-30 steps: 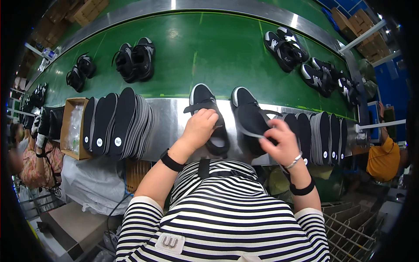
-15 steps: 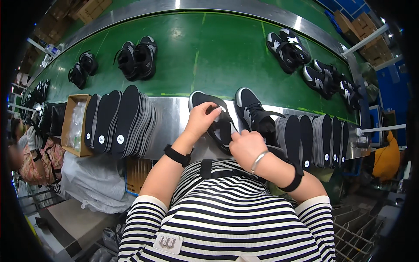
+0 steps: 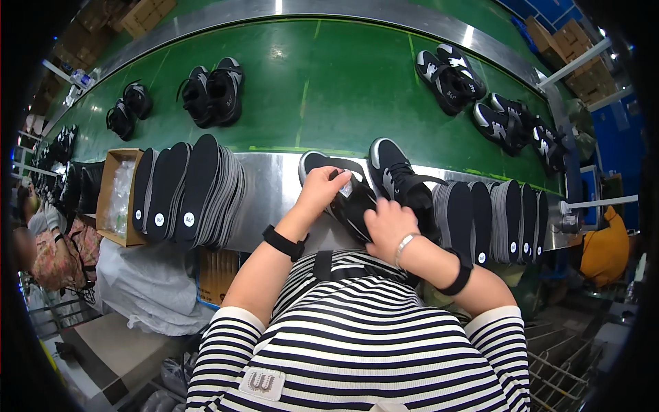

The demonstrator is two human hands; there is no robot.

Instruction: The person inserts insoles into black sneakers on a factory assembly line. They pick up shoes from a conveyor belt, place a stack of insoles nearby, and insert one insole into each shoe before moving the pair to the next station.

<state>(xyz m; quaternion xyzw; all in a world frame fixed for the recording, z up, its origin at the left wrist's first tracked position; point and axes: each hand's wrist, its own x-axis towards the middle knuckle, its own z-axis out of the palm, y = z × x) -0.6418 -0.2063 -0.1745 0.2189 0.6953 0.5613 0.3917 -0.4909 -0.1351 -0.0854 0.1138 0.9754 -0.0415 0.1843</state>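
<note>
A black shoe with a grey toe (image 3: 312, 160) lies tilted on the metal ledge before me, toe pointing away. My left hand (image 3: 321, 189) is closed, pinching the shoe's upper near its strap and tongue. A small shiny pale patch shows beside those fingertips; I cannot make out what it is. On the shoe's right side near the heel, my right hand (image 3: 392, 225) grips the collar with curled fingers, and its fingertips are partly hidden. The matching shoe (image 3: 391, 161) stands just to the right, toe away from me, its strap lying loose.
Stacks of dark insoles stand on both sides, left (image 3: 200, 185) and right (image 3: 454, 216). Left of them sits a cardboard box (image 3: 108, 199) with clear plastic inside. Beyond the ledge, a green conveyor belt (image 3: 329, 89) carries several pairs of shoes. Another person's gloved hand (image 3: 51, 216) shows far left.
The held shoe has tipped and moved slightly toward me. My right hand has shifted slightly right, its fingers a little looser. Shoes on the belt have slid slightly left.
</note>
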